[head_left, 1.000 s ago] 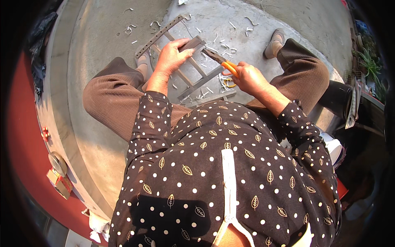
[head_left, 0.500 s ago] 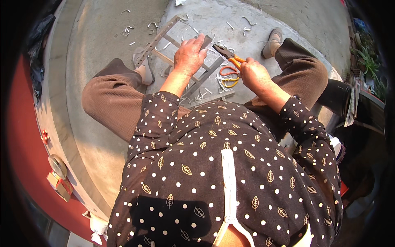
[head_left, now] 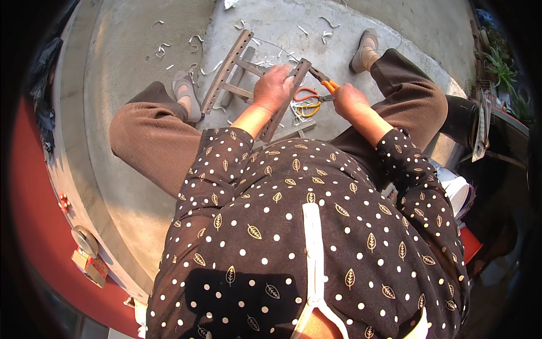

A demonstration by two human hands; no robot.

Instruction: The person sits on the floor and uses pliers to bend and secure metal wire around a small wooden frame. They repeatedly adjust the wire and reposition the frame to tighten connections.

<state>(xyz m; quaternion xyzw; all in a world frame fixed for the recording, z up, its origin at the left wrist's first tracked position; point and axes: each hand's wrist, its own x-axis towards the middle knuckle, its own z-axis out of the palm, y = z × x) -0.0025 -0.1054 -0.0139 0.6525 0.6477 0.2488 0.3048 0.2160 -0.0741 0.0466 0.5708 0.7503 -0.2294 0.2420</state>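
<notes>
A wooden stool frame (head_left: 228,70) without a seat stands between my knees, its two long bars pierced with rows of holes. My left hand (head_left: 274,87) is closed around the right-hand bar (head_left: 282,113) near its far end. In my closed right hand (head_left: 351,101) are pliers (head_left: 329,85) with orange handles. Their dark jaws meet the outer side of that bar, close to its far end; whether they grip anything is too small to tell. A thin wire or cord (head_left: 276,45) spans the two bars at the far end. Scissors (head_left: 307,106) with red and yellow loops lie below the pliers.
White curled scraps (head_left: 196,39) are scattered over the concrete floor (head_left: 186,17). My feet flank the frame, the left shoe (head_left: 185,93) beside its left bar. Potted plants (head_left: 499,70) stand at the far right. A white bucket (head_left: 456,189) is by my right elbow.
The frame has turned, so its holed bars now face up more. My left hand has shifted right along with it. The pliers' jaws, earlier in open air beside the frame, are now at its right bar.
</notes>
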